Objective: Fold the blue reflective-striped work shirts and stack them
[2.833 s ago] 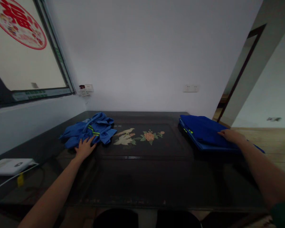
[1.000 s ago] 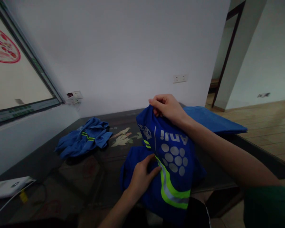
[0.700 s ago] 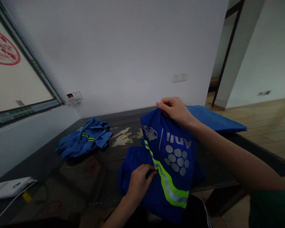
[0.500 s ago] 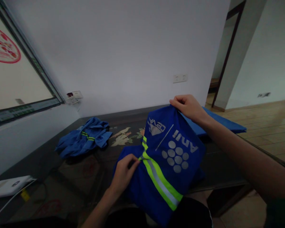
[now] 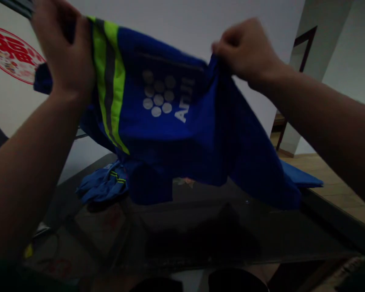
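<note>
Head view: I have a blue garment [image 5: 173,140] up in the air, hanging between my two hands. My left hand [image 5: 63,56] is curled around its edge, right by the yellow-green and grey stripe [image 5: 109,81], and the top of that hand runs out of view. My right hand [image 5: 249,52] pinches a bunched bit of the cloth. The rest droops below and between the hands, over the dark surface [image 5: 134,251]; I cannot tell if the lowest bit touches it. The white dots [image 5: 158,99] on the cloth sit between the hands, with letters beside them turned on their side. I think the step now is to hold the garment up and open it wide. To me, the next move calls for two tight pinches and a gentle pull apart, so the loose part does not flop over. Below the left hand is a crumpled blue heap [image 5: 100,186], partly hidden behind the hanging cloth, so I would be careful not to drag it. Below the right hand, a flat blue pile [image 5: 305,176] lies near the surface's side edge.
</note>
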Demonstrator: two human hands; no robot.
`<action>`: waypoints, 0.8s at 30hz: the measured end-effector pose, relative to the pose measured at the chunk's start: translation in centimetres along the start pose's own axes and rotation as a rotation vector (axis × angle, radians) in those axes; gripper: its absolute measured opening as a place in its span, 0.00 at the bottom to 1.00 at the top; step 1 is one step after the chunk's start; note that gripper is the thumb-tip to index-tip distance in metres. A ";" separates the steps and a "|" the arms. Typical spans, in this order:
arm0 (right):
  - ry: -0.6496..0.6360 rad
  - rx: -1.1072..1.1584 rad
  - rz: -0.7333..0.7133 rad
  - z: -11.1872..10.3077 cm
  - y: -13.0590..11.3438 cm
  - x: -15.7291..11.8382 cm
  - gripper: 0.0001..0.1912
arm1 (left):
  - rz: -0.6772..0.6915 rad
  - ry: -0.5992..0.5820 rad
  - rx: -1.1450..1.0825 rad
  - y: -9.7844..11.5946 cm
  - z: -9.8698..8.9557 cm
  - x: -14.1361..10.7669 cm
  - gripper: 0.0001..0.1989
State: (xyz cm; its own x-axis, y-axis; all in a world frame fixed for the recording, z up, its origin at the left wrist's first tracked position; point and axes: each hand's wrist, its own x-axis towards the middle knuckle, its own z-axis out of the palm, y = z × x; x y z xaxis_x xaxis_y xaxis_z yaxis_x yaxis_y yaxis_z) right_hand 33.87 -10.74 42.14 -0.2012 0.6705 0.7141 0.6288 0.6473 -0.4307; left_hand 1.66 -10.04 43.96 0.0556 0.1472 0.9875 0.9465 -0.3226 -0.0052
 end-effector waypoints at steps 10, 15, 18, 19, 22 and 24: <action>0.441 -0.284 -0.143 -3.3 -2.2 -0.1 0.20 | 0.103 -0.055 0.063 0.0 -2.7 1.3 0.31; -0.394 -0.298 -0.015 0.3 -1.3 -1.1 0.13 | 0.200 -0.603 0.006 1.2 0.0 -1.6 0.31; -0.481 0.044 -0.046 3.2 0.2 -1.9 0.08 | 0.138 -0.503 -0.114 2.0 1.4 -3.0 0.25; -0.481 0.152 -0.082 4.1 0.4 -2.3 0.07 | 0.116 -0.443 -0.168 2.6 1.5 -3.2 0.23; -0.594 0.368 -0.140 7.0 -0.3 -3.8 0.14 | 0.071 -0.280 -0.281 5.2 0.7 -3.2 0.18; -0.630 0.433 -0.138 9.2 -1.0 -4.7 0.15 | 0.050 -0.195 -0.326 6.9 -0.3 -3.3 0.16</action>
State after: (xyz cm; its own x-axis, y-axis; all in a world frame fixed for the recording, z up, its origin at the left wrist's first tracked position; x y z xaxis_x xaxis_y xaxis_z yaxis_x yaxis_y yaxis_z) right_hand 27.28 -11.25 34.13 -0.7272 0.5689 0.3842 0.2435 0.7371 -0.6304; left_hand 7.89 -12.99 40.70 0.1883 0.2886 0.9388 0.7923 -0.6095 0.0284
